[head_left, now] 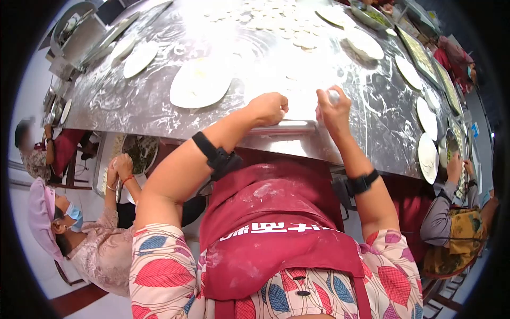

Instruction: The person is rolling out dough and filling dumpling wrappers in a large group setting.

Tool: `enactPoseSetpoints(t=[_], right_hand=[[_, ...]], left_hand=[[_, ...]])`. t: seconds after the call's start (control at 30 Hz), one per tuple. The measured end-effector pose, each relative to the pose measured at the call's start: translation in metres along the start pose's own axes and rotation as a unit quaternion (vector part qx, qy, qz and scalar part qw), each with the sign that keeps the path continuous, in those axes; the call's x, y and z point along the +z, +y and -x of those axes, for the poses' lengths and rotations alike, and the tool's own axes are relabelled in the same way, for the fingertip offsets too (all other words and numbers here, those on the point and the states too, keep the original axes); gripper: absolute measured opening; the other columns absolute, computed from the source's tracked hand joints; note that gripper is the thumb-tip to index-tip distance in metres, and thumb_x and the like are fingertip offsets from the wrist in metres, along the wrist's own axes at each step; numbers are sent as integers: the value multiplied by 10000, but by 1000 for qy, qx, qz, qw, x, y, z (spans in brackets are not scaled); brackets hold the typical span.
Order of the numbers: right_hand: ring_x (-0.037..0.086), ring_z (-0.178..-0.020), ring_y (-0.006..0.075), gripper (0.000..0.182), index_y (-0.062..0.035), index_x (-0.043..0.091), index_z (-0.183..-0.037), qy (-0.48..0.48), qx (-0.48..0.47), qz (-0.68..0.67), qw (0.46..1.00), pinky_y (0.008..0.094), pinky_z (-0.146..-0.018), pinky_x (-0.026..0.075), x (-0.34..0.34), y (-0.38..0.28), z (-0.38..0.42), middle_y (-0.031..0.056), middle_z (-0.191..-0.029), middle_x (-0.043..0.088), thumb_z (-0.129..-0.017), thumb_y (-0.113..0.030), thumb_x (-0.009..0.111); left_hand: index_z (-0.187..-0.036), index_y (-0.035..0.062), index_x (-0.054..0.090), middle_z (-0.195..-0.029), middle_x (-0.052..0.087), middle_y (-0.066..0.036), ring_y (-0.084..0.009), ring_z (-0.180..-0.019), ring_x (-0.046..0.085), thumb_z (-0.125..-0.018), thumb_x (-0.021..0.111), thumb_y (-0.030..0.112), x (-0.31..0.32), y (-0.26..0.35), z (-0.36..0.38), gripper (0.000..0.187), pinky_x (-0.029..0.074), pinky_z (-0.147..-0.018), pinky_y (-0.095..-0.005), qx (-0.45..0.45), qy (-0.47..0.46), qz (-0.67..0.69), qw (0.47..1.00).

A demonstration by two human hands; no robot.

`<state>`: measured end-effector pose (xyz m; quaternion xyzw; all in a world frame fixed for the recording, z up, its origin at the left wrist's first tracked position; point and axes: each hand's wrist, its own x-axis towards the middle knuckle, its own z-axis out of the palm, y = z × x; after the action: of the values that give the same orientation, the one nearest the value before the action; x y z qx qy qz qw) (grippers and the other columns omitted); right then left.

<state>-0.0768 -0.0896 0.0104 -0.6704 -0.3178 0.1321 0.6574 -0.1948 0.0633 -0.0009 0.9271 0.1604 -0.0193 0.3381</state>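
Note:
Both hands are over the glare-lit near edge of a floury steel table (154, 114). My left hand (268, 109) is closed, its fingers curled in. Anything inside it is hidden in the bright light. To its right, my right hand (336, 114) is wrapped round a small pale, shiny object (333, 97) whose kind I cannot tell. Below and between the hands lies a shiny metal bar-like edge (287, 127). A white plate (201, 85) rests on the table beyond my left hand.
Many flat round dough pieces (303, 40) lie at the back. Other white plates (365, 43) stand around the table. At left, a masked person (103, 234) works beside a bowl of greens (139, 151). Another person (457, 228) sits at right, near trays (417, 50).

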Motion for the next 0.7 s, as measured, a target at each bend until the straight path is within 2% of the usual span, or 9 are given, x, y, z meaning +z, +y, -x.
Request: enactPoseSetpoints(t=[0.03, 0.13, 0.27, 0.3, 0.4, 0.5, 0.57, 0.67, 0.7], right_hand=[[486, -410, 85, 168, -10, 511, -762, -1, -6, -3, 1000, 246, -367, 370, 2, 1, -5, 34, -526, 525, -835, -99, 634], [486, -409, 85, 171, -16, 505, -760, 1, -9, 3, 1000, 246, -360, 361, -2, 5, -5, 33, -531, 523, -835, -97, 636], [490, -404, 91, 199, -23, 476, -720, 3, 3, -41, 999, 246, -353, 352, -16, -3, 59, 30, -526, 522, -833, -78, 630], [489, -402, 94, 201, -22, 470, -708, 0, -28, -42, 999, 246, -356, 353, -16, -3, 62, 28, -513, 512, -828, -71, 624], [481, -398, 94, 196, -21, 472, -714, 27, -32, 43, 998, 244, -361, 357, -4, -3, 19, 31, -505, 507, -832, -74, 618], [477, -398, 97, 196, -12, 480, -718, 7, -18, 10, 1000, 257, -366, 369, 10, 5, -18, 36, -514, 518, -822, -84, 630], [488, -405, 98, 192, -15, 489, -722, 12, -19, 38, 999, 259, -366, 371, 2, 2, -8, 38, -522, 527, -822, -92, 633], [520, -420, 99, 162, -17, 521, -749, 10, 21, 31, 999, 252, -369, 386, -13, -5, 37, 41, -530, 545, -822, -96, 642], [520, -421, 97, 158, -14, 523, -752, -12, 12, -7, 1000, 249, -370, 388, -18, -2, 48, 40, -531, 546, -821, -91, 642]], left_hand=[[-870, 27, 655, -762, 650, -100, -180, -701, 616, -727, 625, 65, 0, 3, -5, 151, 477, -662, -301, 14, 26, -20, 999], [-902, 45, 681, -779, 668, -108, -195, -705, 621, -716, 652, 76, -4, 8, -8, 190, 477, -664, -311, 13, -60, 60, 996], [-852, 32, 700, -776, 679, -137, -218, -727, 653, -703, 679, 98, 4, -2, 8, 164, 502, -684, -319, 25, 64, -4, 998], [-857, 21, 703, -772, 673, -157, -232, -729, 657, -708, 680, 113, 5, -5, 11, 177, 506, -690, -318, -21, 61, 55, 996], [-874, 11, 701, -768, 671, -171, -235, -711, 653, -725, 667, 130, 8, -1, 7, 193, 505, -677, -327, -2, 42, 31, 999], [-884, 8, 697, -761, 674, -167, -233, -687, 647, -741, 651, 145, -5, 11, -8, 203, 502, -670, -330, -50, 7, 19, 999], [-858, 7, 697, -742, 670, -153, -221, -669, 638, -729, 651, 142, -9, 8, -12, 192, 497, -659, -320, -35, -50, 54, 997], [-841, 1, 688, -729, 661, -134, -199, -660, 625, -709, 659, 132, -7, -8, -4, 188, 491, -641, -312, 52, -17, -13, 998], [-838, -7, 675, -743, 659, -131, -203, -674, 623, -691, 670, 124, -9, -8, 3, 197, 490, -637, -315, 13, -10, 43, 999]])
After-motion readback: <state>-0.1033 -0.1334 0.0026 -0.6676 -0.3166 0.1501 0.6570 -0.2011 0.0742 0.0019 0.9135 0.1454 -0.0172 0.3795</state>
